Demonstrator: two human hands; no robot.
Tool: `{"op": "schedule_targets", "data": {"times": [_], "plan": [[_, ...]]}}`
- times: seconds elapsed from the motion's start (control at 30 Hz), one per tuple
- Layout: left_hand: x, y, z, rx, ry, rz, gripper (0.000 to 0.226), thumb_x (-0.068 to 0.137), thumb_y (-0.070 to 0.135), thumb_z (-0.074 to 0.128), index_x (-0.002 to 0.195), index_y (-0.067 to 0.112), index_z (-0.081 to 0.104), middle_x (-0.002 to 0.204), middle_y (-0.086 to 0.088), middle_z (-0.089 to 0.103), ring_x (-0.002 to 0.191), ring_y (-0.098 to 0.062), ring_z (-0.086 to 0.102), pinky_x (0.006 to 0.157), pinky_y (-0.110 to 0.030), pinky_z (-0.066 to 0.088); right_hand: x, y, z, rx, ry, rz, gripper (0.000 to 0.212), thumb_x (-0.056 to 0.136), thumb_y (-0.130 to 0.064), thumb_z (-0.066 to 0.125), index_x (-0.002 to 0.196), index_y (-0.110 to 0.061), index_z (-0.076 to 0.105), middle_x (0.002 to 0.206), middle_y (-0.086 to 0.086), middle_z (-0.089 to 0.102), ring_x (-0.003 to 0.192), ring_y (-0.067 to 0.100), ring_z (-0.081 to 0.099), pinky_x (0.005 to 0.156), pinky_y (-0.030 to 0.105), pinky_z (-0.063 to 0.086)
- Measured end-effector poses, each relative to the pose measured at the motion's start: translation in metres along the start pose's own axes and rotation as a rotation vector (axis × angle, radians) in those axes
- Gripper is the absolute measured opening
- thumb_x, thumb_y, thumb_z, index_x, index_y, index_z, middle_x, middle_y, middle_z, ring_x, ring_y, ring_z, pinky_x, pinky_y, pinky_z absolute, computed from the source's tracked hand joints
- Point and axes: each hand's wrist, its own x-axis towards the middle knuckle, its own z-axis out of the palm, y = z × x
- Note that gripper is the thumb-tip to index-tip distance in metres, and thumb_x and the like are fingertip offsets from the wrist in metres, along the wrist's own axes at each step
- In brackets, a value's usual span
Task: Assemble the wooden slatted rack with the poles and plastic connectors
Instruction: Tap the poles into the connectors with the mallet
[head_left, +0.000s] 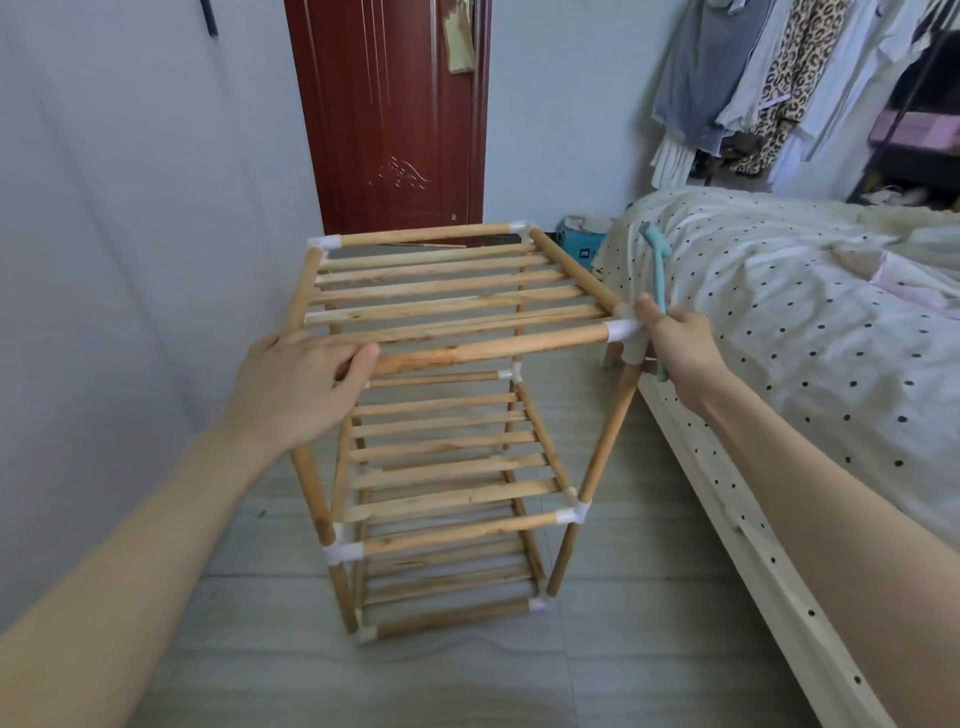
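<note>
Both hands gripped the rack (447, 306): left hand (296, 387) curled over its front pole (488, 351), right hand (675, 340) pinching a corner connector (623, 328) and a teal tool (655, 260).

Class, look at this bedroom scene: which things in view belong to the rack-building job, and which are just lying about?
Part of the job:
wooden rack
white corner connector
left hand on the front pole
right hand, holding a teal tool

Just lying about:
bed
hanging clothes
red door
blue box
</note>
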Motion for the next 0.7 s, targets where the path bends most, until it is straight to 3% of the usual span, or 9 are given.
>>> {"op": "schedule_targets", "data": {"times": [0.07,0.13,0.33,0.43,0.53,0.6,0.7], "plan": [[0.001,-0.002,0.003,-0.002,0.015,-0.012,0.069,0.089,0.055,0.006,0.096,0.028,0.069,0.103,0.003,0.069,0.105,-0.021,0.056,0.088,-0.035,0.039,0.001,-0.004,-0.003,-0.015,-0.038,0.023,0.031,0.095,-0.039,0.048,0.076,-0.015,0.054,0.075,0.008,0.063,0.081,0.028,0.061,0.086,0.048,0.053],[0.000,0.000,0.003,0.000,0.030,-0.011,0.068,0.090,0.056,0.007,0.096,0.029,0.069,0.102,0.003,0.068,0.105,-0.021,0.056,0.087,-0.035,0.040,0.001,-0.006,-0.005,-0.010,-0.086,0.038,0.028,0.096,-0.037,0.048,0.079,-0.015,0.053,0.076,0.010,0.061,0.082,0.028,0.062,0.089,0.052,0.051],[-0.003,0.002,0.003,-0.045,0.068,0.025,0.055,0.096,0.055,0.015,0.085,0.032,0.063,0.083,0.007,0.062,0.091,-0.019,0.057,0.077,-0.033,0.039,0.001,-0.007,-0.007,-0.053,-0.095,-0.018,0.026,0.097,-0.032,0.047,0.083,-0.012,0.054,0.085,0.014,0.062,0.072,0.023,0.063,0.085,0.050,0.054],[-0.003,0.008,0.000,-0.027,0.039,0.031,0.050,0.097,0.050,0.016,0.086,0.032,0.062,0.077,0.011,0.054,0.087,-0.015,0.052,0.083,-0.037,0.039,0.000,0.003,-0.005,-0.037,-0.070,0.006,0.026,0.096,-0.031,0.049,0.085,-0.011,0.059,0.081,0.015,0.062,0.078,0.029,0.062,0.086,0.050,0.053],[0.000,0.016,-0.002,-0.002,-0.034,0.044,0.046,0.095,0.051,0.008,0.066,0.035,0.040,0.069,0.015,0.047,0.083,-0.016,0.051,0.089,-0.040,0.039,0.000,0.009,-0.004,-0.014,-0.051,0.025,0.037,0.095,-0.036,0.048,0.098,-0.002,0.063,0.078,0.011,0.060,0.077,0.025,0.057,0.080,0.040,0.051],[0.004,0.024,0.000,0.044,-0.084,0.044,0.049,0.093,0.053,0.006,0.074,0.034,0.047,0.081,0.012,0.056,0.097,-0.018,0.055,0.096,-0.043,0.036,0.000,0.009,-0.005,-0.034,-0.063,0.019,0.036,0.096,-0.037,0.046,0.102,-0.005,0.063,0.080,0.009,0.058,0.080,0.019,0.053,0.077,0.034,0.047],[0.010,0.037,0.005,0.085,-0.104,0.032,0.069,0.087,0.058,-0.002,0.109,0.033,0.059,0.116,0.007,0.062,0.119,-0.018,0.050,0.104,-0.045,0.031,0.001,0.011,-0.008,-0.021,-0.094,0.014,0.035,0.098,-0.038,0.043,0.106,-0.010,0.063,0.088,0.012,0.060,0.083,0.015,0.053,0.071,0.027,0.045]]}}
